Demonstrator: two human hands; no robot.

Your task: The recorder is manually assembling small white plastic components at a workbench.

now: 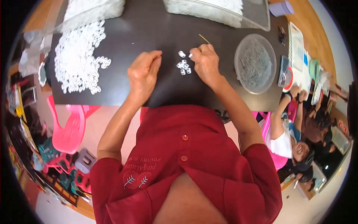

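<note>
My right hand (206, 64) is closed, thumb and fingers pinching a small white plastic piece (191, 55). A thin yellow stick (203, 39) juts out beyond its knuckles; whether the hand holds it too is unclear. My left hand (143, 74) is closed with its fingertips pressed together above the table, and anything between them is too small to make out. Between the hands lies a little cluster of white pieces with dark openings (184, 67). One more white piece (182, 54) rests just beyond the cluster, near the right fingertips.
A wide pile of white pieces (76, 59) covers the dark table's (149, 33) left side. Clear bins of white parts, one far left (121, 8) and one far right (257, 24), stand behind. A round bowl (255, 63) holds small grey metallic bits. Another person (285, 140) sits at right.
</note>
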